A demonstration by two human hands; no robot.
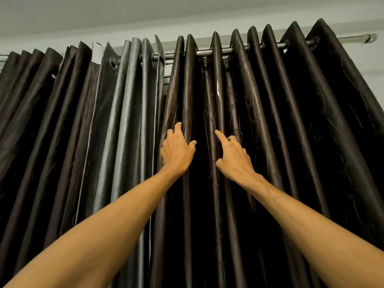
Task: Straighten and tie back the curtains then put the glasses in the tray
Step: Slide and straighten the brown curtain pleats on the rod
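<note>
Two dark brown satin curtains hang in deep folds from a metal rod [209,52]. The left curtain [68,121] shows its paler grey lining at its inner edge. The right curtain [291,121] meets it near the middle. Both my arms reach up to the right curtain. My left hand [177,151] lies on its inner edge fold with fingers spread and curled over the pleat. My right hand [233,156] touches the neighbouring fold with the forefinger stretched out and the other fingers bent. Neither hand clearly grips cloth. No glasses or tray are in view.
A pale wall and ceiling [104,15] run above the rod. The rod's right end [367,38] sticks out past the last fold. A white label [97,53] hangs at the top of the left curtain.
</note>
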